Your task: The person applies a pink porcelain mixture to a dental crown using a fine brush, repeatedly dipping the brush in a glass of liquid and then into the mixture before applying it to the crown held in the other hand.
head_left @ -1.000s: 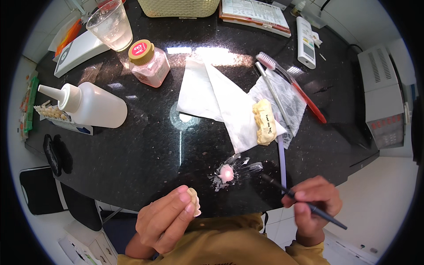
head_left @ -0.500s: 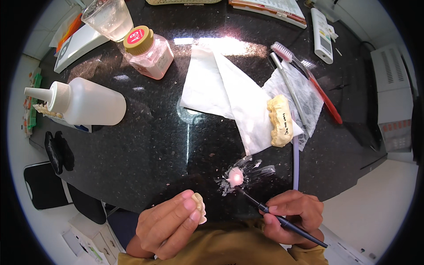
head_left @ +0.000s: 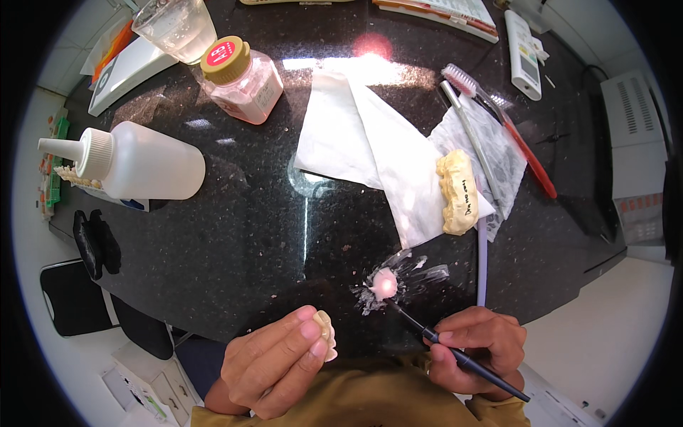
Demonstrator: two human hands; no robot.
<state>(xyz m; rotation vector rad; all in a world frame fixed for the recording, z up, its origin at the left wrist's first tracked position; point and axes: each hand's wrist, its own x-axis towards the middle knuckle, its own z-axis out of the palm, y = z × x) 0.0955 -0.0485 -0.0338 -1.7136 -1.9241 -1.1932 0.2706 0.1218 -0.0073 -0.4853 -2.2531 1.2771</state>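
My left hand pinches a small cream-coloured dental cast piece between thumb and fingers, low near the table's front edge. In my right hand is a slim black brush-like tool, gripped like a pen. Its thin tip reaches the lower edge of a soft pink lump on the dark table, with whitish smears around it. Whether the tip ends in bristles is too small to tell. Beyond the lump, a larger cream dental cast with handwriting rests on a folded white tissue.
A white squeeze bottle stands at left, behind it a pink-filled jar with a gold lid and a glass of liquid. At right lie a metal instrument, a red-handled toothbrush, a lilac tube and a white remote.
The view has shifted slightly. Both hands keep their grips, and the tool's tip stays at the pink lump's lower edge.
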